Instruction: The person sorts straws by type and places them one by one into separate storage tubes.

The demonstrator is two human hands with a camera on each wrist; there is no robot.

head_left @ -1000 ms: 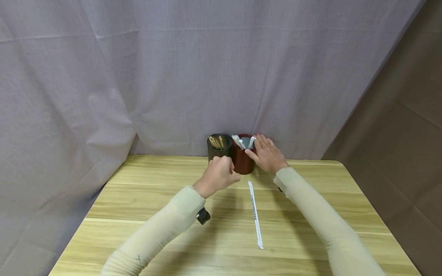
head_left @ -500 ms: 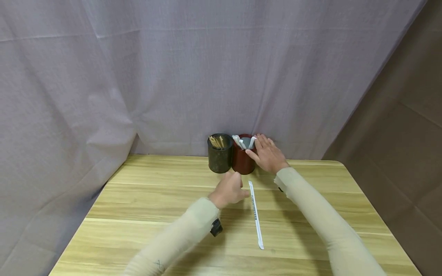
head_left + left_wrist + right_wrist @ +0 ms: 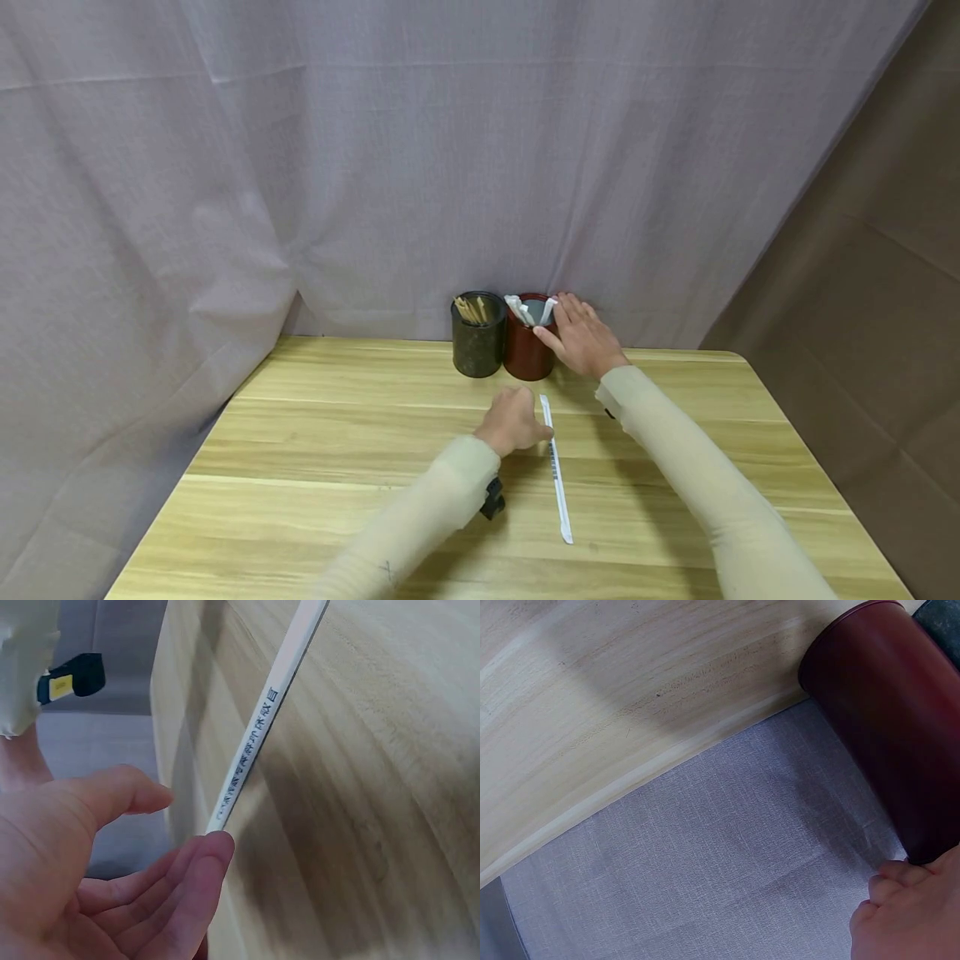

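Grey curtain point(image 3: 450, 167) hangs behind the wooden table point(image 3: 315, 450) and meets its far edge. Landmark is the red cup point(image 3: 527, 346): it stands at the far edge of the table against the curtain, with white wrapped sticks poking out of its top. Dark cup point(image 3: 477, 337) sits touching the red cup's left side, holding bare wooden sticks. Right hand point(image 3: 581, 337) rests on the right side of the red cup, fingers laid flat against its wall and rim, thumb forward; not curled round it as far as the head view shows, and the right wrist view only catches fingertips at the cup wall point(image 3: 900, 874). Left hand point(image 3: 513, 421) is in front of the red cup, nearer the person, fingers relaxed and holding nothing; in the left wrist view one fingertip point(image 3: 214, 847) is at the near end of the strip, touching or just short of it, cannot tell which. The strip is a long thin paper-wrapped stick point(image 3: 555, 467) with small print on it, lying flat on the table in front of the red cup and running from near the cup toward the person. It looks very light and stiff along its length, the paper sleeve likely a bit slick and easy to crush or tear. Lying flat, it is hard to get under; best pinched by its sides near the middle, or tipped up at one end first.
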